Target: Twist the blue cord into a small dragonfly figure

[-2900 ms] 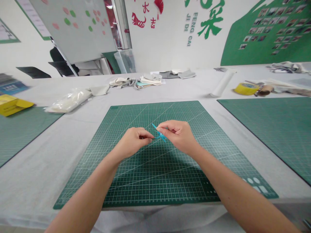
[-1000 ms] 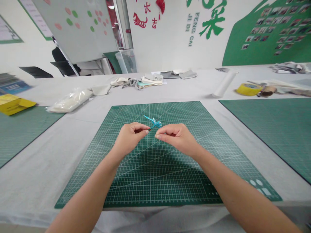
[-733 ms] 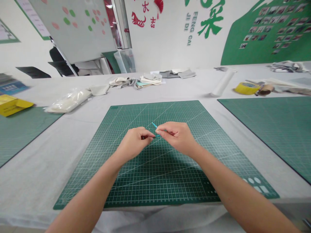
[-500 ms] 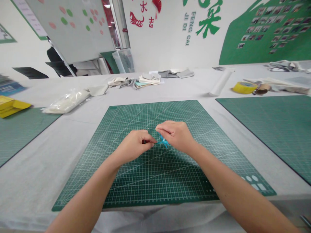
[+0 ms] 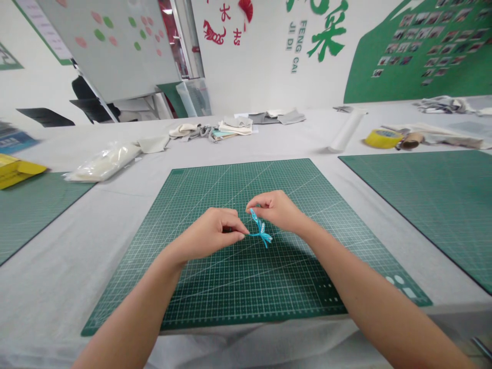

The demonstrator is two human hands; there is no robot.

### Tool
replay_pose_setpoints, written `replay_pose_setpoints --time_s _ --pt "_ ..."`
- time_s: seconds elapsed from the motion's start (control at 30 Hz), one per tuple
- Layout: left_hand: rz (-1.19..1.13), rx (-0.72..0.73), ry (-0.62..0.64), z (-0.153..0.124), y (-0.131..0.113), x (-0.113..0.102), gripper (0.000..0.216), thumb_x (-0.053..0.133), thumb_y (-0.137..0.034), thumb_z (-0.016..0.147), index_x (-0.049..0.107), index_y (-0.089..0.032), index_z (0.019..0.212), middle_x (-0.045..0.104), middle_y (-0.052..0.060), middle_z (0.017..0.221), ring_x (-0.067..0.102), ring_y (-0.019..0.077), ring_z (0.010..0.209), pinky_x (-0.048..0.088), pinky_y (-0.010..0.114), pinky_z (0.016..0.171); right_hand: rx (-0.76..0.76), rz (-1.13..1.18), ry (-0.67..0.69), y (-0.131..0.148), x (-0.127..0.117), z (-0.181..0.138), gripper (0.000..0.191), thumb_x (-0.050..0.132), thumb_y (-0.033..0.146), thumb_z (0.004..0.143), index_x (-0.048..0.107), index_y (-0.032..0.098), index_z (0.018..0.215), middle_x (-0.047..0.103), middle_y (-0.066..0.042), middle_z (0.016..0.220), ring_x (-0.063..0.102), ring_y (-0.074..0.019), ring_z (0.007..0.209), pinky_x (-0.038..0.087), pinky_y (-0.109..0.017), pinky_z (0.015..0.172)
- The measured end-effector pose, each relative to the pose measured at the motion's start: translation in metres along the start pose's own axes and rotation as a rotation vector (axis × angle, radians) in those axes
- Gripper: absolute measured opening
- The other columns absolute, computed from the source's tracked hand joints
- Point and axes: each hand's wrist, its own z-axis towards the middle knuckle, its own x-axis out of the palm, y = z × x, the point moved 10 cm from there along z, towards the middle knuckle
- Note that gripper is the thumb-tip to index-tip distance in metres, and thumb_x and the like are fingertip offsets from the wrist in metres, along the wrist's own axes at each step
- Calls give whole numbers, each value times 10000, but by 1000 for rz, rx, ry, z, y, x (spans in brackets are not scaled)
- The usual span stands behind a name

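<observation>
The left hand (image 5: 211, 233) pinched the blue piece (image 5: 265, 237) at its nine-o'clock stem (image 5: 254, 234); the right hand (image 5: 280, 211) pinched its eleven-o'clock tip (image 5: 252, 212).

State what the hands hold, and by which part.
A blue flower-like piece: the left hand pinches its stem; the right hand, apparently, its upper petal at the tip.

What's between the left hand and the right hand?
In the head view, a blue ornament: the left hand pinches its stem, the right hand is at its upper tip. The green mat lies below.
</observation>
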Motion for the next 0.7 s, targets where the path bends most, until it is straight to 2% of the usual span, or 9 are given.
replay_pose_setpoints --time_s 0.13,0.3,0.43,0.57,0.7 --pt "-46 -16 -87 -1 0 -11 158 578 -183 819 736 -193 818 604 7 713 549 114 661 403 245 619 68 100 9 -11 0 2 128 611 210 771 723 159 737 443 62 490 360 -61 478 277 -208 493" --pt "-157 -106 -293 -5 15 -33 129 614 -234 803 724 -169 814 620 17 722 537 122 664 391 246 590 106 179 7 -19 2 3 134 609 222 765 691 151 687 445 55 511 346 -65 491 261 -223 493" --pt "-313 -194 -425 -9 31 -43 130 664 -271 764 722 -160 800 649 24 724 541 125 668 409 258 614 122 212 36 -18 10 2 163 632 272 767 666 151 663 390 65 497 319 -65 483 256 -224 487" --pt "-443 -297 -522 -13 46 -46 184 706 -287 715 728 -163 849 608 -9 631 433 80 522 341 236 506 98 172 64 -8 16 -1 130 634 252 777 700 157 718 453 55 510 390 -72 500 305 -225 511" --pt "-512 -342 -571 -16 55 -47 248 722 -285 687 735 -153 896 545 -33 561 352 61 473 273 227 462 38 150 103 11 18 -6 131 622 227 796 705 164 716 547 36 562 458 -80 545 342 -225 545"
